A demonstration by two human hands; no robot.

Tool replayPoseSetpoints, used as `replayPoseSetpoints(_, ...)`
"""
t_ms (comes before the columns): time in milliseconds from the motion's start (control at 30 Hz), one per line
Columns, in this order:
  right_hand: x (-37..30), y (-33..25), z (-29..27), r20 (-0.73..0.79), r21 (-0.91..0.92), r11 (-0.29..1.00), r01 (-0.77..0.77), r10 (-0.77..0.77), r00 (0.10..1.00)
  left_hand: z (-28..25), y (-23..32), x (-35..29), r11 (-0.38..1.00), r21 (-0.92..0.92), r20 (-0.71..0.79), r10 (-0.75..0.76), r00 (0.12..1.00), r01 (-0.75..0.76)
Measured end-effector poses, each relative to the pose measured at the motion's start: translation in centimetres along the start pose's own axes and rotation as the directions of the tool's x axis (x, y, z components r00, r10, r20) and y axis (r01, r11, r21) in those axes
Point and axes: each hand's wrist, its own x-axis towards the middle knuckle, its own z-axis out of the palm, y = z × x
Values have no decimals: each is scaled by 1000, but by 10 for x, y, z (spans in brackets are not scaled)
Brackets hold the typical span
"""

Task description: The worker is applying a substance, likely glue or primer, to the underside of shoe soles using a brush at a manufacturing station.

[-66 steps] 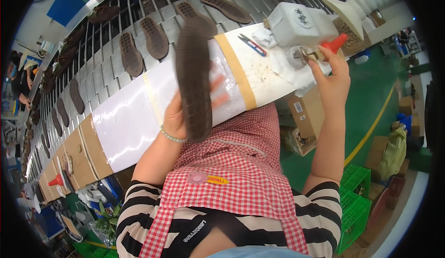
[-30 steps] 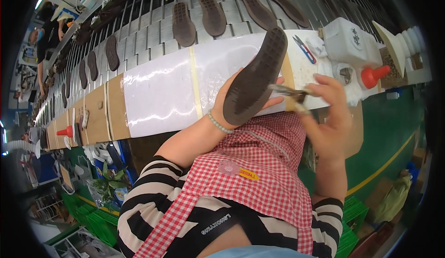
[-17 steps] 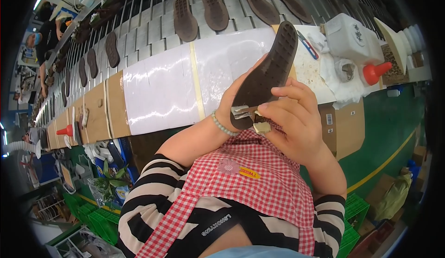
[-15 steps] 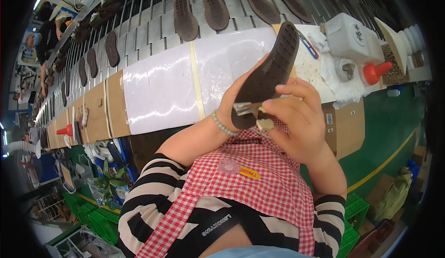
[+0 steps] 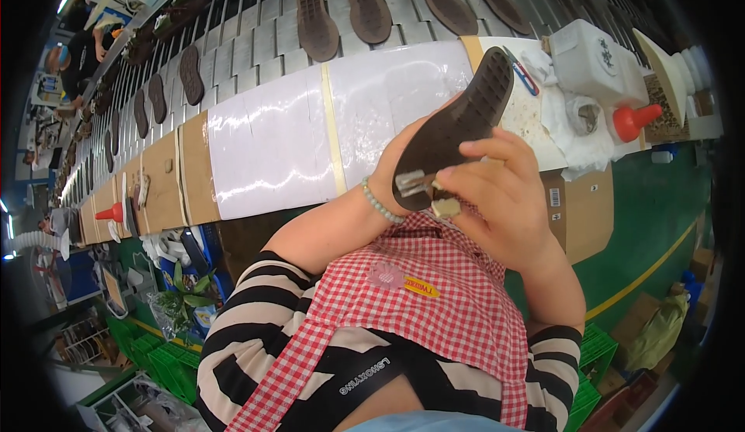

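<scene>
A dark brown shoe sole is held up over the work surface, its gridded toe half pointing away to the upper right. My left hand, with a bead bracelet at the wrist, grips it from behind; most of those fingers are hidden. My right hand pinches a small brush with whitish, blurred bristles against or just over the sole's near end. I cannot tell whether the bristles touch. Pale yellowish wrapping shows at the right hand's fingertips.
Beyond the covered work surface runs a slatted metal conveyor carrying several soles. At right are a white plastic container, red-nozzled bottle, crumpled white cloth and cutter knife. Another person stands far left.
The sole and both hands have shifted slightly to the right in view, the sole's toe end dipping a little. The right hand keeps the brush at the near end.
</scene>
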Motion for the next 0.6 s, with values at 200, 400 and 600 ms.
replayPoseSetpoints(200, 0, -5, -11, 154, 74, 996, 56, -67, 986, -15, -5, 0, 981, -188, 161, -8, 987, 39)
replayPoseSetpoints(400, 0, -1, -10, 163, 39, 996, 79, -84, 983, -26, -9, 5, 950, -284, 230, -61, 971, 128)
replayPoseSetpoints(600, 4, -2, -24, 172, -2, 997, 74, -72, 983, -8, 1, -3, 865, 491, 218, -5, 976, -105)
